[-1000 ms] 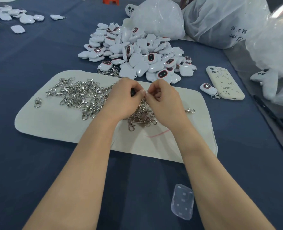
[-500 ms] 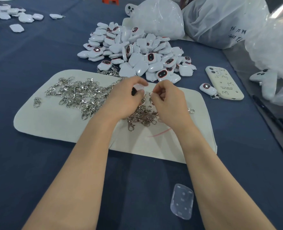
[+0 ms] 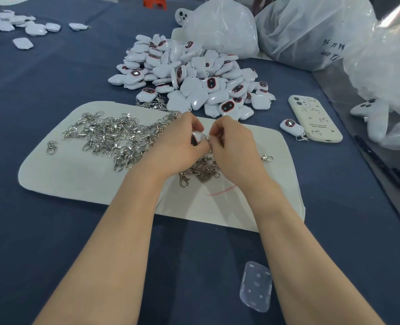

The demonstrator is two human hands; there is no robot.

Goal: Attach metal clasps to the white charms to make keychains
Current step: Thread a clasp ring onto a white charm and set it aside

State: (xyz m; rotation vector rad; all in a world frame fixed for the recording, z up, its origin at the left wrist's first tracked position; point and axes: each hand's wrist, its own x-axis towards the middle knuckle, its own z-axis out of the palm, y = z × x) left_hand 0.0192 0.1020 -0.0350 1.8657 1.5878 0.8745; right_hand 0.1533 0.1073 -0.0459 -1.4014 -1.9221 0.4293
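Charm [image 3: 197, 138] — white, with a dark face — is held in the curled fingers [image 3: 189, 124] of the left hand [image 3: 178, 148], just above the mat [image 3: 77, 181]. The right hand [image 3: 235, 146] meets it from the other side. Its thumb and first finger are pinched together on the small ring of a clasp [image 3: 208, 137], and the ring touches the edge of the charm. Whether the ring passes through the charm's loop I cannot tell, because it is too small.

Under and left of the hands a heap of clasps [image 3: 114, 137] is spread on the white mat. Behind the mat there is a big pile of charms [image 3: 189, 76] on the blue bench [image 3: 30, 95]. To the right lies one keychain [image 3: 291, 127], just beside a cream phone [image 3: 313, 118]. Plastic bags [image 3: 220, 26] stand at the far side — near the pile. A clear case [image 3: 256, 286] lies close to the right forearm.
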